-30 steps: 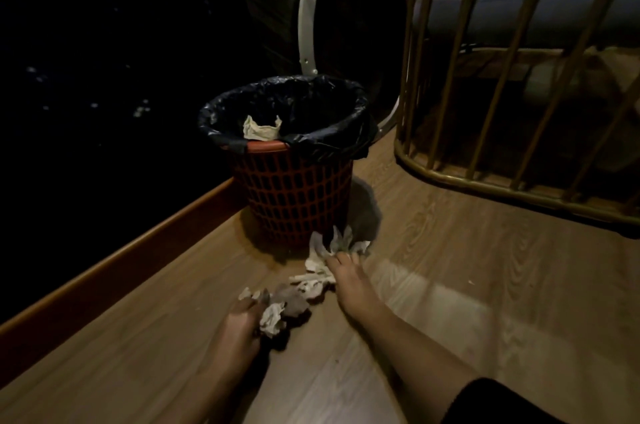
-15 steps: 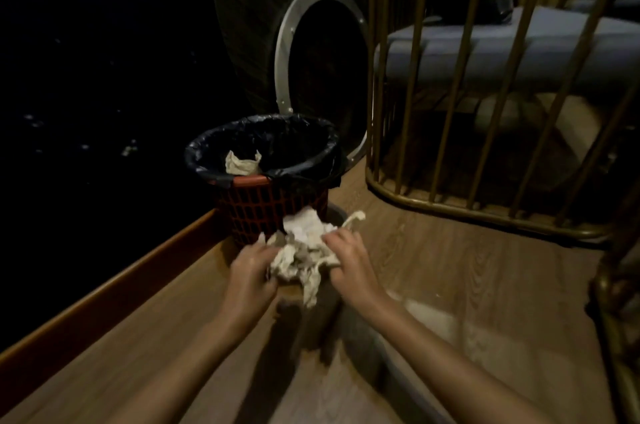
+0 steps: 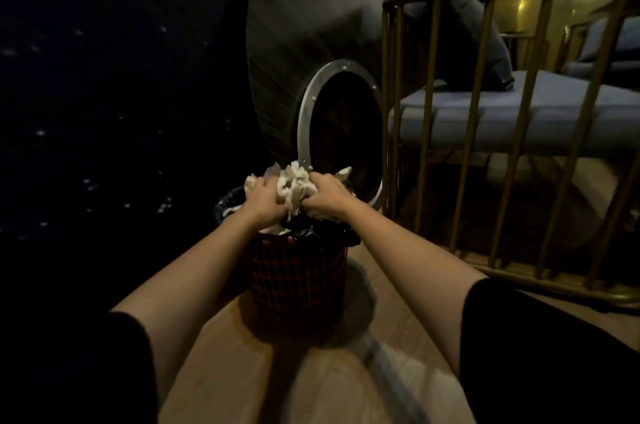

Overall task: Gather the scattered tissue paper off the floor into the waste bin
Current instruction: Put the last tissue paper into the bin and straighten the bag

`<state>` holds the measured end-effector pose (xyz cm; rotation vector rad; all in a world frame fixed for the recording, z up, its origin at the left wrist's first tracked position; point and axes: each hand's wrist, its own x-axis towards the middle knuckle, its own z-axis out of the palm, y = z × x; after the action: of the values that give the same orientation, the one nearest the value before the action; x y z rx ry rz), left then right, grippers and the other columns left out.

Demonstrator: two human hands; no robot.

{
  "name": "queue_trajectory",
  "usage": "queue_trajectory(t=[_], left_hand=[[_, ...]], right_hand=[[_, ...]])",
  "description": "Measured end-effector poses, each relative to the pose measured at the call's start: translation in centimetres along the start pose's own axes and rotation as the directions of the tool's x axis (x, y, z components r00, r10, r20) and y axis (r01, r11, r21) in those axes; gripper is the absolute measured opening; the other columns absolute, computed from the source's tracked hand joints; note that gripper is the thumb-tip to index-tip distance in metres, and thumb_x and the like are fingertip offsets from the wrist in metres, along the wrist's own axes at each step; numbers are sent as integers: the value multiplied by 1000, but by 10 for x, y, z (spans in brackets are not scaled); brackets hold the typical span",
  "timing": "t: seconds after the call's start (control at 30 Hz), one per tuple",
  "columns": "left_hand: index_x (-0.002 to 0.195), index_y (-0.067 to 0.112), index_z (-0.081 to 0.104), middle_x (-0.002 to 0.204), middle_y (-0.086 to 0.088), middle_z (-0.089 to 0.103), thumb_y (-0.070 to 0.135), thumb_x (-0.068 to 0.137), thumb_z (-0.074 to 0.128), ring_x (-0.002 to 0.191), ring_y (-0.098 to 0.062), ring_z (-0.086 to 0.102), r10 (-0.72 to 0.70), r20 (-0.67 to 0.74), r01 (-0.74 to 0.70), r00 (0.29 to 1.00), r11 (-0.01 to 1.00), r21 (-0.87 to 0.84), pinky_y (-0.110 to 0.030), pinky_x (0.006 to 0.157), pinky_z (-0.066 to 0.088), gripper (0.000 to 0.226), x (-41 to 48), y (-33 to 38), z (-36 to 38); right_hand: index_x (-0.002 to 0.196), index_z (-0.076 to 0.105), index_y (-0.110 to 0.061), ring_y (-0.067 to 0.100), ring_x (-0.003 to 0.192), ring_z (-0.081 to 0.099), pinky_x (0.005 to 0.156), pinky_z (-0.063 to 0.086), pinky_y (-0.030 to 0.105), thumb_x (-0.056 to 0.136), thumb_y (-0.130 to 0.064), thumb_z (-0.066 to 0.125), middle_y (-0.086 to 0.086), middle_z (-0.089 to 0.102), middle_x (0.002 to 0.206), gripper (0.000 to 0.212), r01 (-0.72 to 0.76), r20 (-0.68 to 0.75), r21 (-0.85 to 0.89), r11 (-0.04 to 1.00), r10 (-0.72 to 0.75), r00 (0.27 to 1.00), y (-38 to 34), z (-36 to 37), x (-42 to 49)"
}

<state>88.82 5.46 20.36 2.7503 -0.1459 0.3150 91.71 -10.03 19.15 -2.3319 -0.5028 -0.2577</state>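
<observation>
Both hands, left hand [image 3: 265, 196] and right hand [image 3: 327, 196], clench one crumpled white tissue wad [image 3: 294, 186]. Its long axis runs side to side, directly above the red mesh plastic bin [image 3: 298, 279] with black liner.

Both hands [image 3: 298, 198] clutch crumpled tissue paper [image 3: 294, 182] above the waste bin [image 3: 298, 281].

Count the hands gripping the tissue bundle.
2: the left hand on its left side, the right hand on its right, holding the tissue bundle over the waste bin.
</observation>
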Motion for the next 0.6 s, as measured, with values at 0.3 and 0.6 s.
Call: queue_trajectory(t=[0.3, 0.6], left_hand=[[120, 14, 57, 119, -11, 59, 23, 85, 58, 110, -28, 57, 94, -207, -93, 974, 996, 15, -40, 90, 50, 36, -30, 3, 26], [133, 14, 36, 128, -11, 53, 37, 91, 50, 118, -32, 47, 228, -120, -184, 966, 935, 302, -53, 101, 34, 51, -62, 74, 87]], right_hand=[[118, 59, -14, 24, 114, 53, 80, 52, 32, 80, -25, 68, 11, 52, 125, 41, 39, -118, 27, 999, -35, 992, 7, -6, -22], [87, 71, -5, 20, 78, 60, 68, 48, 31, 79, -3, 65, 13, 68, 84, 10, -150, -345, -2, 989, 140, 928, 122, -18, -154]])
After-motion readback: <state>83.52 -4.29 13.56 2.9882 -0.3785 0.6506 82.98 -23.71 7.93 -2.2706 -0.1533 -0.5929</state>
